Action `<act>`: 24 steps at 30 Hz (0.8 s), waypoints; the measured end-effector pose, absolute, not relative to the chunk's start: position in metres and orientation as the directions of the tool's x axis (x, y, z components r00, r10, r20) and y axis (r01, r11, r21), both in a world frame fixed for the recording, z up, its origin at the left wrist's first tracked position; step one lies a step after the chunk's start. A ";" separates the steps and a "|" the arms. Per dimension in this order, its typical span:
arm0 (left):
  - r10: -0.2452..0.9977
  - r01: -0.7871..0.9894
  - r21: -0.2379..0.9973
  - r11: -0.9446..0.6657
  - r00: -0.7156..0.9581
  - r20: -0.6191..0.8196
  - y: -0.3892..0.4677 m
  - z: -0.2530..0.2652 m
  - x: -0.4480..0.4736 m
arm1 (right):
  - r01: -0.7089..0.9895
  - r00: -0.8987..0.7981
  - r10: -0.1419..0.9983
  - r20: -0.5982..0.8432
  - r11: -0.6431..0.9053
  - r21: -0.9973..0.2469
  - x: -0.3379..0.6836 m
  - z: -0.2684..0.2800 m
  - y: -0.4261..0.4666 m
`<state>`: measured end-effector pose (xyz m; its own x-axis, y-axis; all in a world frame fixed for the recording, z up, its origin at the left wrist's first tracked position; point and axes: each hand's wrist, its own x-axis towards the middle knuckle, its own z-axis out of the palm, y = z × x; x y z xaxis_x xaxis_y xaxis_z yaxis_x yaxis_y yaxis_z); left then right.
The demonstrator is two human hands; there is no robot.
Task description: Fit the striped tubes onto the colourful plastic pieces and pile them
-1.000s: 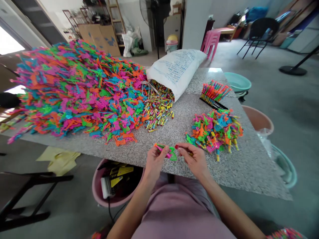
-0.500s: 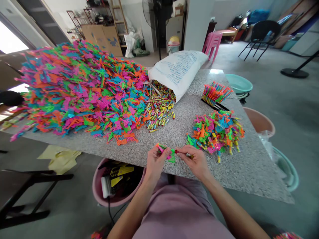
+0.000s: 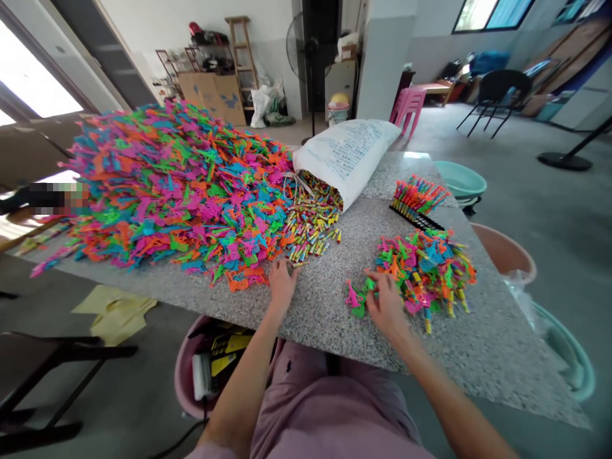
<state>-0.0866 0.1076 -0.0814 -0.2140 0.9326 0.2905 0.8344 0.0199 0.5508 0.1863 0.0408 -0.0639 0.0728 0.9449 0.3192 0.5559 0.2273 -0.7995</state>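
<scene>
My left hand (image 3: 283, 284) is at the front of the colourful heap, thumb and fingers apart. Its fingertips are beside a small patterned tube (image 3: 300, 264) on the tabletop; contact is hard to make out. My right hand (image 3: 386, 305) has its fingers apart around a green plastic piece (image 3: 369, 287), close to a pink plastic piece (image 3: 354, 296). Just right of it lies a pile of plastic pieces joined to patterned tubes (image 3: 425, 268). Loose patterned tubes (image 3: 313, 223) spill from the mouth of a white woven sack (image 3: 349, 150).
A large heap of bright plastic pieces (image 3: 182, 185) covers the left of the speckled stone table (image 3: 325, 299). A black rack (image 3: 415, 218) holding upright tubes stands at the back right. Below the front edge is a pink tub (image 3: 184, 376); other basins (image 3: 459, 178) stand right.
My hands have separated: the left moved left to the loose tubes, the right moved right beside the pile. The green and pink pieces held between them now lie on the table. The view has tilted up.
</scene>
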 end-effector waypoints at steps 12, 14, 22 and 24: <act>0.951 0.734 0.669 -0.114 -0.114 0.288 0.105 -0.101 -0.061 | 0.324 -0.075 0.989 0.130 0.148 -0.934 0.085 -0.097 0.149; 0.957 0.716 0.683 -0.141 -0.080 0.281 0.103 -0.102 -0.056 | 0.371 -0.028 0.992 0.124 0.126 -0.920 0.080 -0.103 0.151; 0.942 0.739 0.660 -0.133 -0.114 0.317 0.088 -0.107 -0.045 | 0.627 0.050 0.993 0.104 0.049 -0.777 0.094 -0.098 0.137; 0.930 0.740 0.663 -0.111 -0.157 0.332 0.086 -0.106 -0.049 | 0.677 0.029 0.994 0.101 0.055 -0.734 0.085 -0.096 0.137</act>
